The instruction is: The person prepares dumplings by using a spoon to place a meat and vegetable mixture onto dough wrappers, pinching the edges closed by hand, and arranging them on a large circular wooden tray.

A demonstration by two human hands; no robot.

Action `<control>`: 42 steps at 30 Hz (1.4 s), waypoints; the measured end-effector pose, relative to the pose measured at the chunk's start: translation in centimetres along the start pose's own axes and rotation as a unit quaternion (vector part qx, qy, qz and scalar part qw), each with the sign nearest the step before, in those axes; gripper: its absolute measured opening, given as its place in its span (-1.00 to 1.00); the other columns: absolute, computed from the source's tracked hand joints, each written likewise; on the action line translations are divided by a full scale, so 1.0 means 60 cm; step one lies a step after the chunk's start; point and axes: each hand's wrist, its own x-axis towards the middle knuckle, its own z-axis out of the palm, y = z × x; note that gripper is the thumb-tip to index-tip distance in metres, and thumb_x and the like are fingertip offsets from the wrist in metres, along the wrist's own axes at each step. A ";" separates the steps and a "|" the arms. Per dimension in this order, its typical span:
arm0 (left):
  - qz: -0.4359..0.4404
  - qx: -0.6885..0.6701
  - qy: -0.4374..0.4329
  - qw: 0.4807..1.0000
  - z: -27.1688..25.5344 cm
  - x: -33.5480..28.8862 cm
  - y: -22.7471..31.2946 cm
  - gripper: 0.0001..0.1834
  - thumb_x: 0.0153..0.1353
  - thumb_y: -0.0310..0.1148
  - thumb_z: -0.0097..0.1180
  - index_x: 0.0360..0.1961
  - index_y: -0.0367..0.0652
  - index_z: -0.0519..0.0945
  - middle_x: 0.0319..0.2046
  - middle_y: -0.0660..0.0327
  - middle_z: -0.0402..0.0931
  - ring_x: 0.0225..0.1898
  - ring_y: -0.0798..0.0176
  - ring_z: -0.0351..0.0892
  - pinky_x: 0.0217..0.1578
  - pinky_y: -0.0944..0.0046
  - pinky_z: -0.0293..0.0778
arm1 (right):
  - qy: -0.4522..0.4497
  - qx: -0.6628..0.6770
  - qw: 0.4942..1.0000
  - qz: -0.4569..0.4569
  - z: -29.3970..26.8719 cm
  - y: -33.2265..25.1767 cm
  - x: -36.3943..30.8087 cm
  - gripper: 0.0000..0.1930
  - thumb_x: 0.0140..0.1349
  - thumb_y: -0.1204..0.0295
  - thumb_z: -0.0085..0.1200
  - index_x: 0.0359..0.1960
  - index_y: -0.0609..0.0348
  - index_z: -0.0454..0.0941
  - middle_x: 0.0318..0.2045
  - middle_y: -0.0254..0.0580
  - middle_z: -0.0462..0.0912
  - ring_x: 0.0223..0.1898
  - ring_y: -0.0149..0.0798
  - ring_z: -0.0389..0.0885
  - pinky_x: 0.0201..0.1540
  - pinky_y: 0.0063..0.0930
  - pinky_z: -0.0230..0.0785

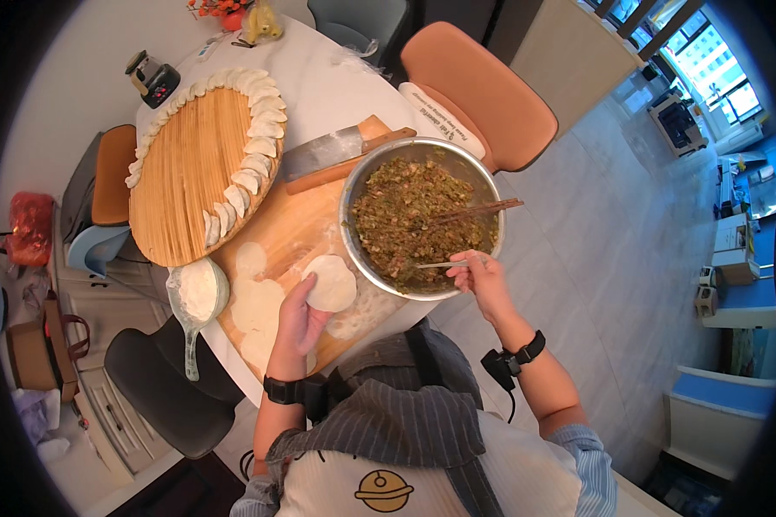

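My left hand (298, 320) holds a round dumpling wrapper (333, 285) over the floury wooden cutting board (297, 226). Between the fingers of my right hand (485, 282) is the handle of a metal spoon (444, 264). Its head end is at the filling (397, 202) in a steel bowl (347, 228), near the side closest to me. Chopsticks (496, 207) rest in the same bowl, sticking out to the right. Several flat wrappers (257, 308) lie on the cutting board left of my left hand, partly overlapping.
A round wooden board (181, 172) at left carries several shaped dumplings (265, 129) along its rim. Nearer me is a handled bowl of flour (200, 291). Behind the cutting board lies a broad blade (323, 151). Chairs, one with an orange back (483, 86), surround the table.
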 end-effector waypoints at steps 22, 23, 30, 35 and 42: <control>-0.009 -0.078 -0.220 0.972 0.185 0.005 0.054 -0.41 0.38 -0.21 -0.49 0.23 -0.54 -0.04 0.21 -0.25 0.07 0.25 -0.09 0.15 0.24 0.12 0.17 | -0.094 -0.336 0.675 -0.650 0.093 -0.140 -0.083 -0.78 0.17 0.50 -0.01 -0.17 0.34 0.52 -0.30 -0.04 0.58 -0.34 -0.19 0.59 -0.31 -0.44 0.47; -0.016 -0.102 -0.224 0.969 0.183 0.004 0.057 -0.41 0.38 -0.21 -0.49 0.22 -0.55 -0.04 0.21 -0.26 0.06 0.25 -0.10 0.14 0.24 0.12 0.16 | -0.109 -0.385 0.602 -0.691 0.092 -0.143 -0.082 -0.75 0.12 0.51 0.03 -0.16 0.34 0.52 -0.29 -0.04 0.58 -0.33 -0.16 0.59 -0.30 -0.43 0.48; -0.027 -0.129 -0.192 0.973 0.164 -0.005 0.072 -0.41 0.37 -0.22 -0.48 0.21 -0.58 -0.01 0.20 -0.29 0.07 0.24 -0.12 0.14 0.24 0.11 0.18 | -0.160 -0.452 0.523 -0.704 0.088 -0.138 -0.073 -0.70 -0.02 0.55 0.07 -0.18 0.31 0.55 -0.20 -0.02 0.56 -0.27 -0.16 0.58 -0.27 -0.43 0.50; -0.021 -0.111 -0.155 0.981 0.148 -0.003 0.066 -0.50 0.37 -0.27 -0.46 0.14 -0.50 0.16 0.11 -0.16 0.25 0.16 0.01 0.29 0.18 0.15 0.27 | -0.158 -0.430 0.577 -0.676 0.081 -0.116 -0.063 -0.71 0.05 0.58 0.01 -0.14 0.34 0.52 -0.21 0.02 0.56 -0.30 -0.13 0.57 -0.29 -0.42 0.48; -0.004 -0.115 -0.093 0.989 0.133 0.004 0.049 -0.59 0.35 -0.31 -0.35 0.07 -0.40 0.29 0.00 0.03 0.41 0.03 0.16 0.43 0.06 0.23 0.40 | -0.053 -0.123 0.881 -0.455 0.102 -0.092 -0.084 -0.75 0.33 0.47 -0.19 -0.10 0.37 0.48 -0.30 -0.04 0.58 -0.42 -0.34 0.51 -0.32 -0.55 0.39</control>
